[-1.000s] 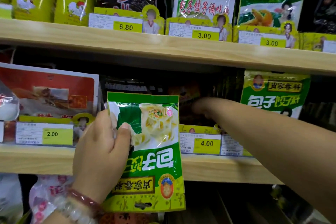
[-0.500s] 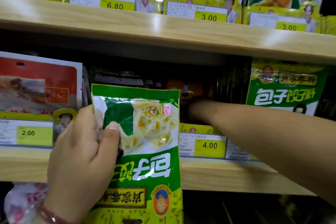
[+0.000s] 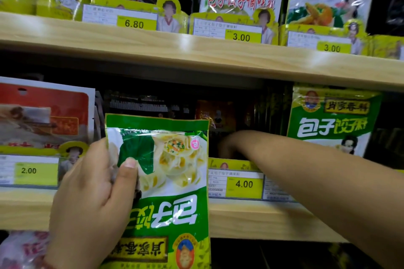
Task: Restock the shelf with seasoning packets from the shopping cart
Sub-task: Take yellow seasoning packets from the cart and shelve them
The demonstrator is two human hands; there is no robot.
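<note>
My left hand [image 3: 91,199] grips a green seasoning packet [image 3: 168,185] with a dumpling picture, held upside down in front of the middle shelf [image 3: 251,218]. My thumb presses on its front face. My right hand [image 3: 228,145] reaches deep into the dark gap of the middle shelf, behind the 4.00 price tag [image 3: 243,184]; its fingers are hidden in shadow. A matching green packet [image 3: 332,120] stands upright on the shelf just right of that gap.
A red and white packet [image 3: 43,113] stands at the left of the middle shelf behind a 2.00 tag [image 3: 32,170]. The upper shelf [image 3: 196,54] carries yellow bags, a dark packet and green packets with price tags. Pink packets [image 3: 21,251] show at bottom left.
The view has shifted slightly downward and back up. My left hand still holds the packet in about the same place, and my right hand stays reached into the shelf gap.
</note>
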